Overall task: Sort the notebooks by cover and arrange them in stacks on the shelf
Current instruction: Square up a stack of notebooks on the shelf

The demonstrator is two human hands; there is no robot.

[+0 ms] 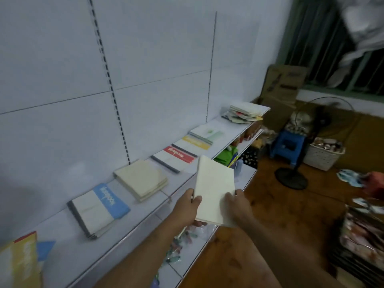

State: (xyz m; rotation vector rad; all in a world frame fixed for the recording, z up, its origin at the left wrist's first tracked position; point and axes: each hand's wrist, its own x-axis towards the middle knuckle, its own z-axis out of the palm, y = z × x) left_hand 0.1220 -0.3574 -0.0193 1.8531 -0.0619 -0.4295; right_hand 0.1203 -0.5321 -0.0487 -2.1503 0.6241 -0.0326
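Both my hands hold a plain cream notebook [214, 188] in the air just in front of the white shelf [68, 250]. My left hand [188, 206] grips its lower left edge with the thumb on the cover. My right hand [239, 206] grips its lower right edge. On the shelf lie sorted stacks: a blue-banded stack [97, 208], a cream stack [141, 179], a red-banded stack [174, 159], a yellow-banded stack [194, 143] and a green-marked stack [207, 133]. A messy unsorted pile [245, 113] sits at the shelf's far end.
A yellow-banded notebook [18, 260] lies at the shelf's near left end. Lower shelves [187, 258] hold small goods. On the wooden floor stand a fan [295, 163], a blue stool [288, 145], a white basket [322, 156] and cardboard boxes [282, 84].
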